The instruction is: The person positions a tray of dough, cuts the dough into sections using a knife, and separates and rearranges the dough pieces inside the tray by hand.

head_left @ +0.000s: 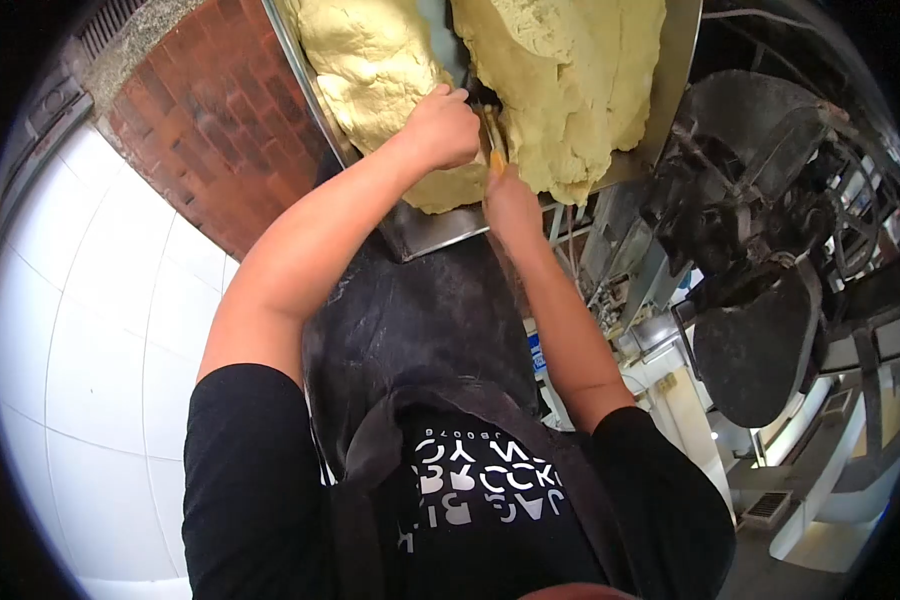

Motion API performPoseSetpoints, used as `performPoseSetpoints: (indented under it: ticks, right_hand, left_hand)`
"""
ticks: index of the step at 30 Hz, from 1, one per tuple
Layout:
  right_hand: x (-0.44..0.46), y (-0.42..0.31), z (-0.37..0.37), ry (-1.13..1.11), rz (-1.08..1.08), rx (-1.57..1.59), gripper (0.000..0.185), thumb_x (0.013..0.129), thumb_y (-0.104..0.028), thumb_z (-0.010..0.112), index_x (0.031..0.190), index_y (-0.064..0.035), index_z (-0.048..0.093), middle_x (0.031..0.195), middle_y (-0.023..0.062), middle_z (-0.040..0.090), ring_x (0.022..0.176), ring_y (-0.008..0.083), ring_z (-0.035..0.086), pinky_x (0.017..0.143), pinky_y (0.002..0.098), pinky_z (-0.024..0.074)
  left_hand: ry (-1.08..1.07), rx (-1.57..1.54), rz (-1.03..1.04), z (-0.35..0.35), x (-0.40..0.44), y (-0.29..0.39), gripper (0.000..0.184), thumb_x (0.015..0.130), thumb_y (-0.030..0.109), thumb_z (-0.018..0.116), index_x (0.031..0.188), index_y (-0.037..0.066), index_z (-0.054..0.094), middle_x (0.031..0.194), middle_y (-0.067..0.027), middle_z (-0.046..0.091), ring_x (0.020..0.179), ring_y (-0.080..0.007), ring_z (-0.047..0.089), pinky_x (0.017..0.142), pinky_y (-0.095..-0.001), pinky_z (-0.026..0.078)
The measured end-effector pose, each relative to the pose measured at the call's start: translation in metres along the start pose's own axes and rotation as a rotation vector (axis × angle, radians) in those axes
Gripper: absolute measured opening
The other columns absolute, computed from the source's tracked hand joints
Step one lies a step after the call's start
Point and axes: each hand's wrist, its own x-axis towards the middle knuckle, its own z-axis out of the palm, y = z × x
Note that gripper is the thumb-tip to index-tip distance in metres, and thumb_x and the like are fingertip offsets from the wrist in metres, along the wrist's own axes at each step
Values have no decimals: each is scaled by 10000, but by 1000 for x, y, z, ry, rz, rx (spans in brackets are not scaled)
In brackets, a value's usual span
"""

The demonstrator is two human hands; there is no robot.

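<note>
Yellow dough (570, 90) lay in thick slabs in a metal tray (435, 235), with a dark gap between them. A person in a black T-shirt (245, 470) and dark apron (420, 320) stood at its near end, both arms stretched out. The left hand (445, 128) was curled in by the gap, beside the left slab; I couldn't tell whether it pinched anything. The right hand (513, 208) was closed round a narrow tool (497, 160), a yellowish part showing just above the fingers. Red bricks (210, 120) and white tiles (100, 260) spread to the person's left, black equipment (750, 170) to the right.
</note>
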Motion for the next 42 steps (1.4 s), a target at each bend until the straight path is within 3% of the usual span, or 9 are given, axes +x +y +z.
performPoseSetpoints:
  ticks: [7, 13, 16, 20, 24, 28, 34, 38, 42]
  right_hand:
    - [-72, 26, -15, -205, 218, 11, 374, 1026, -322, 417, 1101, 39, 480, 911, 326, 655, 881, 505, 640, 773, 584, 502]
    - [-56, 53, -7, -223, -46, -149, 394, 1032, -324, 395, 1157, 40, 479, 946, 309, 659, 903, 493, 645, 790, 568, 508]
    - [-88, 97, 18, -300, 126, -102, 416, 1031, -319, 389, 1162, 59, 501, 961, 304, 661, 912, 479, 656, 796, 560, 517]
    - [-43, 54, 2, -256, 219, -58, 264, 1012, -188, 420, 1107, 29, 536, 995, 285, 580, 825, 455, 657, 727, 547, 529]
    - [-80, 104, 11, -364, 84, -162, 453, 1030, -342, 395, 1182, 76, 479, 893, 308, 671, 855, 485, 666, 780, 564, 528]
    - [-66, 73, -5, -308, 127, -23, 443, 1036, -337, 393, 1210, 65, 458, 906, 309, 671, 887, 478, 662, 797, 563, 520]
    - [-61, 84, 14, -314, 192, 75, 442, 1026, -341, 407, 1176, 67, 489, 942, 322, 665, 901, 477, 658, 789, 557, 522]
    - [-60, 85, 11, -283, 159, 37, 394, 1028, -333, 400, 1117, 39, 495, 925, 309, 671, 895, 479, 660, 784, 564, 520]
    - [-70, 85, -9, -331, 200, -23, 383, 1026, -334, 403, 1118, 27, 493, 925, 299, 672, 897, 478, 660, 794, 571, 511]
  left_hand:
    - [45, -81, 10, 2, -13, 0, 203, 745, 243, 598, 665, 102, 722, 766, -67, 679, 948, -256, 585, 829, -399, 425]
    - [34, -102, 3, 2, -15, 2, 215, 734, 226, 579, 673, 59, 699, 750, -94, 669, 941, -258, 585, 836, -401, 431]
    - [-15, -219, 32, -14, -23, 1, 210, 732, 215, 567, 693, 57, 700, 753, -100, 669, 938, -264, 583, 841, -406, 427]
    - [-81, -253, -7, -16, -15, -1, 223, 750, 224, 568, 701, 45, 693, 753, -108, 669, 945, -272, 577, 861, -404, 420]
    - [-143, -133, 14, -27, -12, 5, 219, 789, 202, 562, 700, 52, 695, 757, -130, 671, 889, -318, 608, 816, -431, 453]
    - [-153, -105, -323, 26, 63, 15, 219, 809, 179, 543, 776, 69, 729, 852, -139, 714, 939, -327, 646, 844, -449, 482]
    - [69, 87, -168, 78, 80, 3, 318, 865, 153, 485, 993, 59, 760, 1084, -143, 719, 1050, -295, 650, 948, -457, 469]
    - [-677, -85, -169, 38, 106, -6, 386, 880, 234, 516, 1176, 81, 710, 1232, -130, 677, 1116, -307, 647, 955, -424, 498]
    - [-460, -183, -330, 28, 82, 8, 376, 863, 224, 552, 1178, 93, 712, 1245, -136, 671, 1132, -293, 653, 912, -411, 529]
